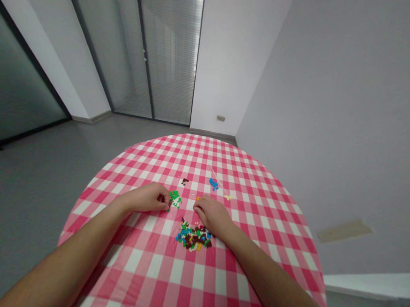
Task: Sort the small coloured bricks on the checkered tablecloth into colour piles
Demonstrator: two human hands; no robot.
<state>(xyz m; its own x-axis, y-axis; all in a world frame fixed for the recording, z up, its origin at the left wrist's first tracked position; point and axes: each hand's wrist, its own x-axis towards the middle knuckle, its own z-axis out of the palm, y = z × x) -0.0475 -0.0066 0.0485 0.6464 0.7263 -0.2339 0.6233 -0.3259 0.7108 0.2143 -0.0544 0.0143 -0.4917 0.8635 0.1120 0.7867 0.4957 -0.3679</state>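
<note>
Green bricks (175, 199) sit apart from the mixed pile (193, 236); the left hand (143, 197) has its fingers (163, 206) pinched closed beside them, the right hand (213, 215) curls its fingers (197, 209) closed near the pile, any grip hidden.

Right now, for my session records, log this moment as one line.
left hand: beside green bricks | right hand: beside mixed bricks | also: blue bricks, brown bricks | surface: pink gingham tablecloth

bricks (193, 236): glossy plastic | tablecloth (175, 283): smooth coated cloth | wall (329, 109): matt
</note>
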